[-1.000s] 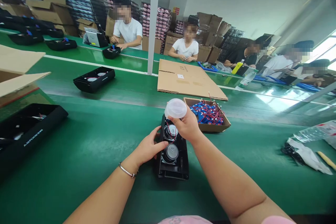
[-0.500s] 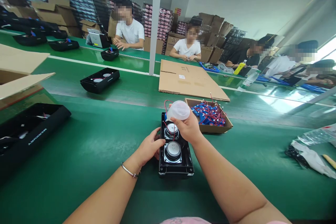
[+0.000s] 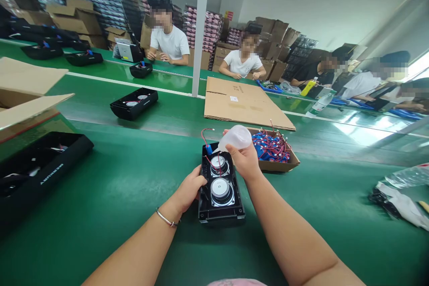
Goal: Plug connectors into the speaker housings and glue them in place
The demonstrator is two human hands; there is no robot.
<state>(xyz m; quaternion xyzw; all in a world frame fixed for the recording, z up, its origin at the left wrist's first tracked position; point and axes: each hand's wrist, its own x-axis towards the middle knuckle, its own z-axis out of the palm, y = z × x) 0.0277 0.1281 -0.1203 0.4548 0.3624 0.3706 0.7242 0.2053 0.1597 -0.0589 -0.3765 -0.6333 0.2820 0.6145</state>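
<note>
Two round speakers [image 3: 221, 187] sit in the black housing [image 3: 221, 212] at centre. One squeeze bottle [image 3: 236, 137], one box of wired parts [image 3: 273, 149].

**Plastic, metal and card on a green mat**

The speaker housing [image 3: 221, 208] is glossy black plastic; its cones [image 3: 221, 186] look like shiny metal. The bottle [image 3: 236, 137] is translucent, matt plastic. The table [image 3: 110, 187] carries smooth green matting. The parts box [image 3: 278, 164] is plain brown cardboard.
</note>
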